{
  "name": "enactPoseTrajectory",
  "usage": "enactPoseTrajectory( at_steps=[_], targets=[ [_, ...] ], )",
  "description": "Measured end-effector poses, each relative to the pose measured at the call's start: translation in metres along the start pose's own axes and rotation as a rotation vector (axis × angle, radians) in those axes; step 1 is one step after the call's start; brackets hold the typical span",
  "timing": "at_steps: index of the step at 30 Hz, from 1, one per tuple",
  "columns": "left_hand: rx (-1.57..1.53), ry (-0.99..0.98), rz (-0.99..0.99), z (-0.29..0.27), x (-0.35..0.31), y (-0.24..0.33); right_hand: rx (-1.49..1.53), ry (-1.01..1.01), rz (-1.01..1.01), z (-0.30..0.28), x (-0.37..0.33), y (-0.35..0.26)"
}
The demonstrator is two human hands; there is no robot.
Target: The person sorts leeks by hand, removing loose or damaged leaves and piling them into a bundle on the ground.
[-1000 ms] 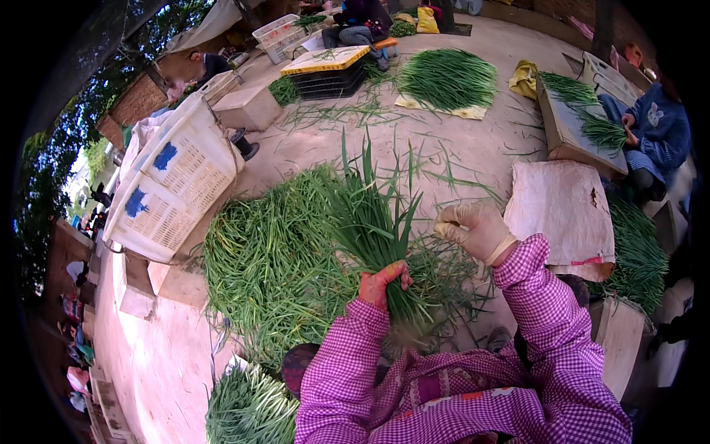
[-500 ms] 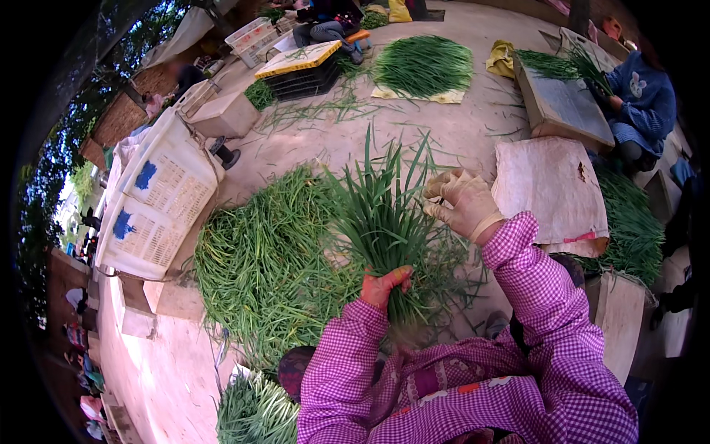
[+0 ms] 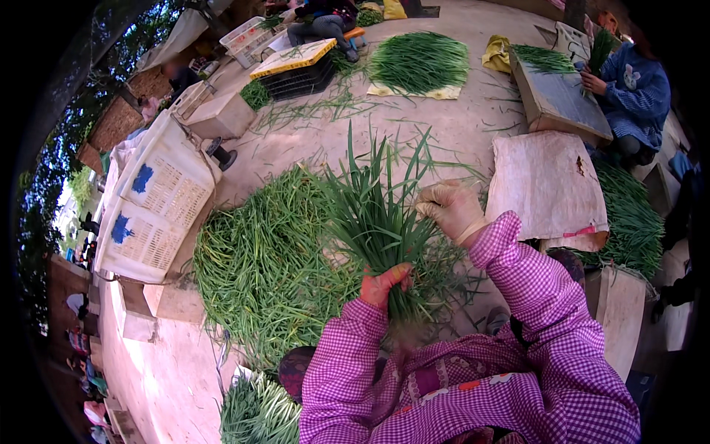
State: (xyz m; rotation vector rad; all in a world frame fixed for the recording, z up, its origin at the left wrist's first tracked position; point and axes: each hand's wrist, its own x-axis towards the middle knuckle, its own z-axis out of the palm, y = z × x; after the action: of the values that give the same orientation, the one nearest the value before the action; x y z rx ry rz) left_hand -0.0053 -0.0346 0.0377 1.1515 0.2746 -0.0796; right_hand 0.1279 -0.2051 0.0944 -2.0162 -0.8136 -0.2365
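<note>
My left hand (image 3: 384,283) grips the lower stems of a bunch of long green leaves (image 3: 373,214) that fans upward. In a pale glove, my right hand (image 3: 451,209) is closed on the leaves at the bunch's right side, near the top. Both sleeves are pink checked. Just left of the bunch a big heap of the same greens (image 3: 266,259) lies on the ground. Another small bundle of greens (image 3: 255,411) lies by my left elbow.
A white plastic crate (image 3: 155,207) stands to the left of the heap. A pale sack (image 3: 547,185) lies to the right. A person in blue (image 3: 629,92) sits far right with greens. More greens (image 3: 418,61) and a black crate (image 3: 296,70) lie at the back.
The bunch has been raised and turned more upright. My right hand has shifted slightly up along its right side; my left hand keeps its grip on the stems.
</note>
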Motion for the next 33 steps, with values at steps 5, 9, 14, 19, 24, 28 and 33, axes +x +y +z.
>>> enactPoseTrajectory(
  at_steps=[5, 9, 14, 19, 24, 28, 33],
  targets=[
    [-0.042, 0.013, 0.056, 0.005, -0.003, 0.005, 0.825, 0.136, 0.404, -0.021, 0.014, 0.017],
    [-0.073, 0.076, 0.085, -0.005, 0.002, -0.002, 0.772, 0.378, 0.358, -0.063, 0.029, 0.019],
    [-0.148, 0.144, 0.109, -0.008, 0.010, -0.005, 0.334, 0.437, 0.164, -0.049, 0.021, 0.024],
    [-0.106, 0.151, 0.110, -0.006, 0.010, -0.003, -0.181, 0.296, -0.052, -0.047, 0.017, 0.001],
    [0.003, 0.099, 0.058, -0.007, 0.008, -0.007, -0.541, 0.147, -0.239, -0.028, 0.013, -0.003],
    [-0.043, 0.032, 0.035, -0.003, 0.005, -0.009, -0.636, -0.093, -0.196, -0.020, 0.007, 0.000],
    [-0.049, 0.032, 0.017, -0.005, 0.004, -0.008, -0.355, -0.066, -0.119, -0.015, 0.006, 0.007]
  ],
)
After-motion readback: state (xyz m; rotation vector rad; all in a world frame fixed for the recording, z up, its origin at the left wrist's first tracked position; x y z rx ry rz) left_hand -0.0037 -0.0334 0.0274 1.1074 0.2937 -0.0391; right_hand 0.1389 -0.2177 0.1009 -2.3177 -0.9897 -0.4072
